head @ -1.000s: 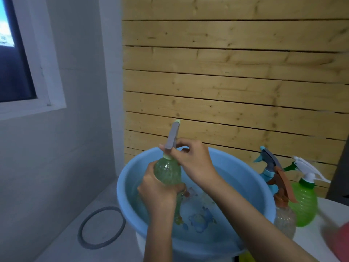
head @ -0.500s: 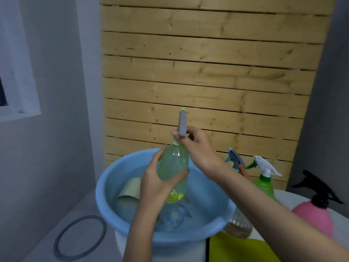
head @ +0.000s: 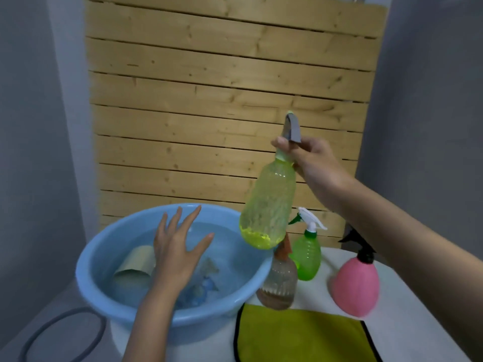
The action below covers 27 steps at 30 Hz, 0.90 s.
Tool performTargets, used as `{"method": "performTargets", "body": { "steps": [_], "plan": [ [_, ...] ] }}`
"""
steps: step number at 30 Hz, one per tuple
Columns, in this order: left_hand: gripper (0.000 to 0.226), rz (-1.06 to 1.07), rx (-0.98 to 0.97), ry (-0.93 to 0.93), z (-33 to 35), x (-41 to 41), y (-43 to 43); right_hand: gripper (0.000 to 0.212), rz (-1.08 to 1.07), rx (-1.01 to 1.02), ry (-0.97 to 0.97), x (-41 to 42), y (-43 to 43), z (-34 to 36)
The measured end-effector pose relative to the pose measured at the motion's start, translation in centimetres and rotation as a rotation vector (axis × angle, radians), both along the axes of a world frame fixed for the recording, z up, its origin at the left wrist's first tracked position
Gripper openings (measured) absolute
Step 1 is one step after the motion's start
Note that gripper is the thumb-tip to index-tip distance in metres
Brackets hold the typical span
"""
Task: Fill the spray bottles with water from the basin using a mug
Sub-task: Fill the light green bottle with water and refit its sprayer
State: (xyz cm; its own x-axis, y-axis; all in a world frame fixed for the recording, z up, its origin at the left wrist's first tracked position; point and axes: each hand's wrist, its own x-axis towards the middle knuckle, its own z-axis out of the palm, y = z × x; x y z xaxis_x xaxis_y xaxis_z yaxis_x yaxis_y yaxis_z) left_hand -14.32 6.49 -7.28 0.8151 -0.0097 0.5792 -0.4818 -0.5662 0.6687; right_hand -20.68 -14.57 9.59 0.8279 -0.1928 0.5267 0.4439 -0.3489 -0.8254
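My right hand [head: 313, 163] grips the neck of a yellow-green spray bottle [head: 269, 205] with a grey trigger head, holding it tilted in the air above the right rim of the blue basin [head: 88, 259]. My left hand [head: 177, 246] hovers open over the water, fingers spread, holding nothing. A beige mug [head: 134, 263] lies on its side in the water, just left of that hand. On the white table right of the basin stand a clear brownish spray bottle [head: 278, 280], a green spray bottle [head: 307, 254] and a pink spray bottle [head: 355, 286].
A yellow cloth [head: 300, 335] with black edging lies on the white table [head: 418, 322] in front of the bottles. A wooden slat panel [head: 222, 100] stands behind. A grey hose loop [head: 60, 333] lies on the floor at lower left.
My left hand has let go of the yellow-green bottle and opened over the basin. My right hand has lifted the bottle up and to the right.
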Motion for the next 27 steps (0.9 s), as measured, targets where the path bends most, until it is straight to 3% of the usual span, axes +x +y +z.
{"method": "performTargets", "body": {
  "steps": [5, 15, 21, 27],
  "plan": [
    [0.069, 0.054, 0.149, -0.041, -0.3, 0.0, -0.4, 0.034, -0.013, -0.038, 0.077, -1.7, -4.2, -1.3],
    [0.066, 0.1, 0.131, -0.053, -0.1, -0.1, -0.7, 0.028, -0.106, -0.19, 0.24, -3.5, -8.8, -6.1],
    [0.068, -0.012, 0.244, -0.008, -0.1, -0.4, -1.0, 0.018, -0.13, -0.334, 0.331, -3.0, -9.5, -9.2],
    [0.064, -0.138, 0.238, 0.01, 0.5, -1.2, -2.2, 0.015, -0.169, -0.408, 0.414, -2.2, -10.2, -11.3]
  ]
}}
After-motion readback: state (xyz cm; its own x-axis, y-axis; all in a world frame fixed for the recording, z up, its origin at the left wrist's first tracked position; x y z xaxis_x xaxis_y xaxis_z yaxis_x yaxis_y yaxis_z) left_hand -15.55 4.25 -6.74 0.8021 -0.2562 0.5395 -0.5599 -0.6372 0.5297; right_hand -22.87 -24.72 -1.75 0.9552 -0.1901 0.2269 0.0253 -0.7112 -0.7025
